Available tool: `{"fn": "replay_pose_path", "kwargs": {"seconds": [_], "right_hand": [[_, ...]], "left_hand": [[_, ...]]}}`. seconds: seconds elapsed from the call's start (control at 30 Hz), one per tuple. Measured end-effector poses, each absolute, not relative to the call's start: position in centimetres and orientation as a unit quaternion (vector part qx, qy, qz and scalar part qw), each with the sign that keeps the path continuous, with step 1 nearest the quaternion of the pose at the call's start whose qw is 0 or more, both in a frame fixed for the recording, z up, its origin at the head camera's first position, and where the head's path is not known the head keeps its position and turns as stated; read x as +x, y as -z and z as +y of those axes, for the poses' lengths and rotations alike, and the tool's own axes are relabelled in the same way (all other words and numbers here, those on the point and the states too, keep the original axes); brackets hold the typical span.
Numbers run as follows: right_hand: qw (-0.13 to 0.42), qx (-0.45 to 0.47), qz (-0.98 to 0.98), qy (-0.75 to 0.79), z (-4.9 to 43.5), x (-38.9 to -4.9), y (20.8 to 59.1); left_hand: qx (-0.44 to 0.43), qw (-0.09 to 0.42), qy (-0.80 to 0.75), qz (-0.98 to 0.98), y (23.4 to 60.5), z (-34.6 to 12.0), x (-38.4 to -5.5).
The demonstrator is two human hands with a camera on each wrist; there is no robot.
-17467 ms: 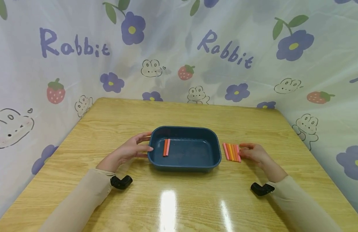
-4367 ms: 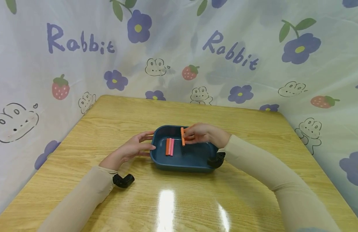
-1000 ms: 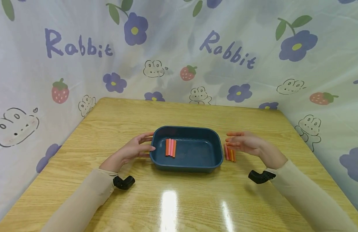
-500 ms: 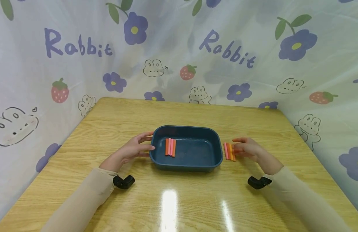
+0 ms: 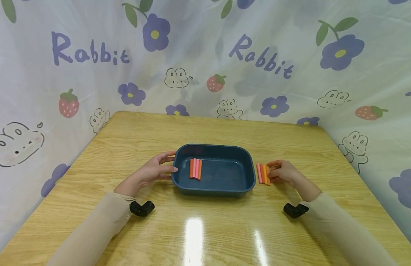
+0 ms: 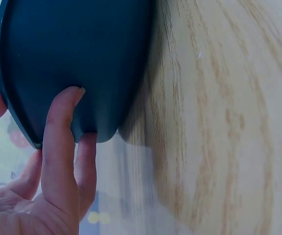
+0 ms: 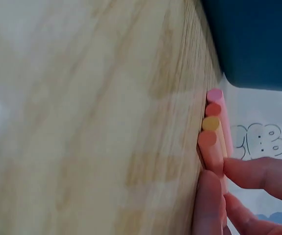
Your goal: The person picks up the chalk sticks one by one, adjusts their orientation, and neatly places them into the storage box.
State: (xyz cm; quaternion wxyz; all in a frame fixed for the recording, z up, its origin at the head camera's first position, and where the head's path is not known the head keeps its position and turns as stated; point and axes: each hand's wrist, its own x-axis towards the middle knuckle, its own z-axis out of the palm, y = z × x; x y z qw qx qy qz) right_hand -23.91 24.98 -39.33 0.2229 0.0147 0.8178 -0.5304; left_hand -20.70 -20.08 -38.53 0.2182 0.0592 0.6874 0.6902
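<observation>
A dark blue rectangular plastic box (image 5: 213, 191) sits in the middle of the table. My left hand (image 5: 153, 171) grips its left end, thumb at the rim and other fingers against the outer wall. Several red, pink and orange chalk sticks (image 5: 196, 169) lie side by side inside, towards the left. Right of the box is a short row of chalk sticks (image 5: 262, 174) on the wood. My right hand (image 5: 286, 173) pinches the orange chalk stick (image 7: 210, 147) at the row's right end. Beside it, yellow, red and pink ends show in the right wrist view.
The wooden table (image 5: 142, 129) reaches back to a white curtain (image 5: 199, 44) printed with rabbits, flowers and strawberries. A black device (image 5: 141, 209) is strapped at the left wrist, and another black device (image 5: 295, 210) at the right.
Over the last second my right hand has lowered onto the row's right end and taken hold of the orange stick. Since the oldest frame, the box's row has grown and the table's has shrunk.
</observation>
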Motion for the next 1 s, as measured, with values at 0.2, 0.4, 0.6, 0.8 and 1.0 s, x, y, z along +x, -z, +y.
{"fn": "replay_pose_path", "kwargs": {"seconds": [0.2, 0.4, 0.6, 0.8, 1.0], "right_hand": [[0.217, 0.010, 0.831, 0.513, 24.7, -24.0, 39.3], [0.201, 0.016, 0.845, 0.495, 24.5, -23.8, 39.1], [0.210, 0.024, 0.801, 0.561, 25.1, -23.8, 39.3], [0.240, 0.037, 0.704, 0.667, 25.9, -23.8, 39.3], [0.257, 0.041, 0.634, 0.728, 25.5, -23.9, 38.6]], "left_hand": [[0.057, 0.217, -0.690, 0.688, 38.5, -20.1, -20.6], [0.054, 0.215, -0.695, 0.684, 38.3, -20.0, -20.5], [0.054, 0.216, -0.698, 0.681, 38.2, -19.9, -20.5], [0.057, 0.216, -0.698, 0.680, 38.3, -20.0, -20.5], [0.058, 0.216, -0.695, 0.683, 38.4, -20.1, -20.6]]}}
